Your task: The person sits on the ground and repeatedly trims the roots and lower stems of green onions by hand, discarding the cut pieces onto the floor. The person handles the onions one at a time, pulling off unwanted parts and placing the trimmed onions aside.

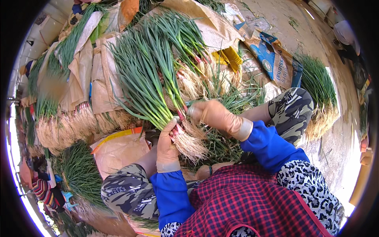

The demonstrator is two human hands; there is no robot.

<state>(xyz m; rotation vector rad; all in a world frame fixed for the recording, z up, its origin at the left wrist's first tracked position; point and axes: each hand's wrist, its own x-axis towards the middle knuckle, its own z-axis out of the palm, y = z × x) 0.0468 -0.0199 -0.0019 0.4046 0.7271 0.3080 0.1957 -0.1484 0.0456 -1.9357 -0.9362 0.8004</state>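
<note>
My left hand (168, 145), in a thin glove, is closed around a bunch of green onions (158, 111) just above their pale bulbs. The long leaves point up and left, and the stringy roots (189, 145) hang to the lower right. To the right of the bunch is my right hand (217, 117), gloved too and blurred, with its fingers curled beside a reddish onion stem (181, 112). Whether those fingers grip anything is unclear. Behind the hands lies a pile of loose green onions (189, 78) with roots towards me. Leaf scraps (223, 145) cover the ground between my legs.
Rows of bundled green onions (68, 124) stand at the left, partly under brown paper sheets (103, 77). Another bundle (318, 89) stands by my right knee. A printed paper sack (272, 57) lies at the upper right. A person in a striped top (44, 189) is at the far left.
</note>
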